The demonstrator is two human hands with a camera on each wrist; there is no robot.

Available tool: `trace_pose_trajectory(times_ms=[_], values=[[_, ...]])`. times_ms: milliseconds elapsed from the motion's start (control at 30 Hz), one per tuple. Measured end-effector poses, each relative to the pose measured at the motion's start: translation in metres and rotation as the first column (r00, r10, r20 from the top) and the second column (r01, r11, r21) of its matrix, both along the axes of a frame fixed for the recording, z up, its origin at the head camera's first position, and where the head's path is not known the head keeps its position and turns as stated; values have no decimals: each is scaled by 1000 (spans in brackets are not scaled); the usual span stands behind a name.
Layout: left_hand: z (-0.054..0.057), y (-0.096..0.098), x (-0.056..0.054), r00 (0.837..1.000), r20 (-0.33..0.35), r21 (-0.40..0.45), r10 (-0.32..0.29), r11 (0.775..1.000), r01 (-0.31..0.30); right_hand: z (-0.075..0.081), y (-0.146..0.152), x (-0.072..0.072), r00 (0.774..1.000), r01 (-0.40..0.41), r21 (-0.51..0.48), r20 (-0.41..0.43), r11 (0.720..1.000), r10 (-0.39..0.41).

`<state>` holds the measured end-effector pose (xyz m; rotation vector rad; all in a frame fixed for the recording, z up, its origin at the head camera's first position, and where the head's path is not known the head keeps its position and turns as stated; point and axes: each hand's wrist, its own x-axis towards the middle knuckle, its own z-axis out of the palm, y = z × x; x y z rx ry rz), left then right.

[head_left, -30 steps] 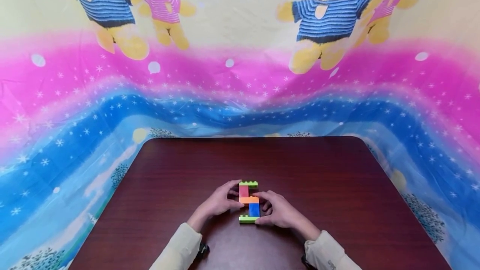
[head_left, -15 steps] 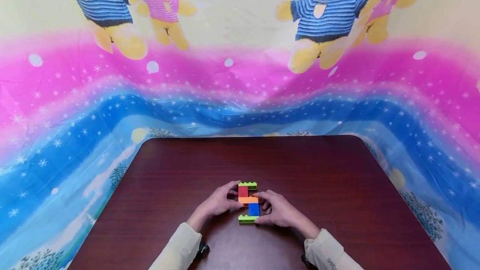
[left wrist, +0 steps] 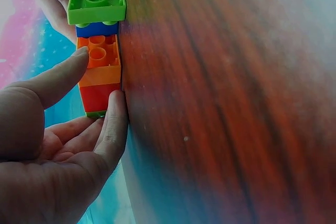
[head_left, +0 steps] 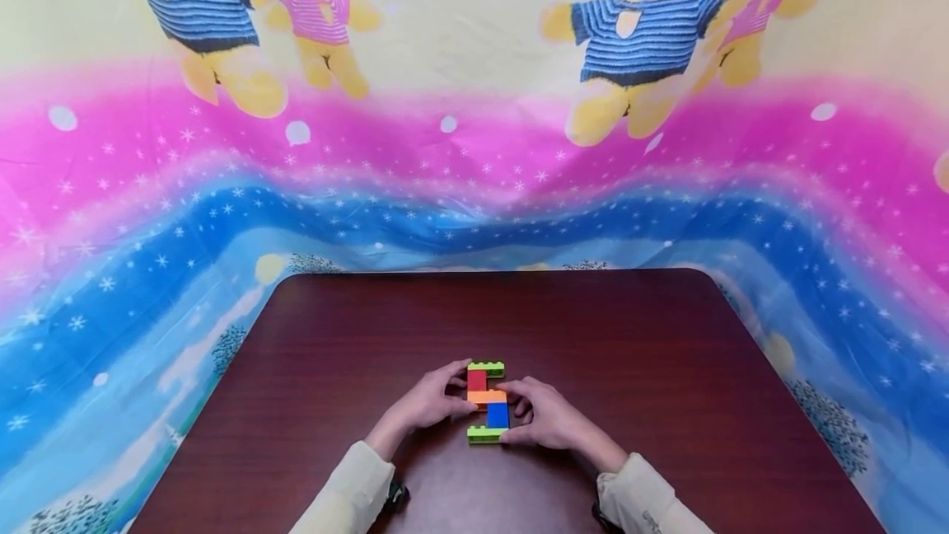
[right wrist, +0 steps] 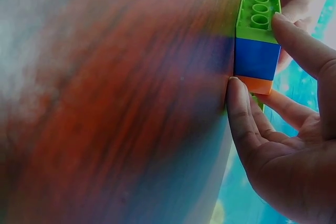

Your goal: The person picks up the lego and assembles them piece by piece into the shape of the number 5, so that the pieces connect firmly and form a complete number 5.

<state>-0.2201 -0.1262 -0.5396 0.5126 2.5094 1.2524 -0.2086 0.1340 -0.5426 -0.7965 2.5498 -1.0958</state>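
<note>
A zigzag of joined toy building bricks lies on the table: a green brick (head_left: 486, 369) farthest away, then a red brick (head_left: 477, 381), an orange brick (head_left: 486, 396), a blue brick (head_left: 497, 415) and a second green brick (head_left: 480, 436) nearest me. From the left, my left hand (head_left: 426, 402) grips the far half, its thumb at the orange brick (left wrist: 100, 76) and its fingers along the red brick (left wrist: 101, 97). On the other side my right hand (head_left: 549, 416) holds the near half, thumb on the near green brick (right wrist: 257, 32), forefinger by the orange brick (right wrist: 254, 84).
Around the bricks spreads a dark reddish-brown table (head_left: 630, 336) with rounded far corners. Behind it and along its sides hangs a colourful cloth (head_left: 474, 155) printed with bears and snowflakes. Pale sleeves (head_left: 348, 489) and dark wristbands show at the lower edge.
The head view has shifted slightly, so everything sits a little farther left in it. Hands and bricks keep the same arrangement.
</note>
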Motion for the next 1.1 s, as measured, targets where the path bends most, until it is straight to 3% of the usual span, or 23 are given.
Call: trace_pose_trajectory(times_ms=[500, 767, 1100], values=[[-2, 0, 0, 1000, 2, -22, -4, 1000, 4, 1, 0, 2, 1000, 10, -20, 0, 1000, -10], [0, 2, 2, 1000, 27, 32, 5, 999, -6, 4, 0, 5, 1000, 3, -22, -10, 1000, -3], [6, -8, 0, 996, -87, 19, 21, 1000, -20, 9, 11, 1, 999, -29, 10, 20, 1000, 29]])
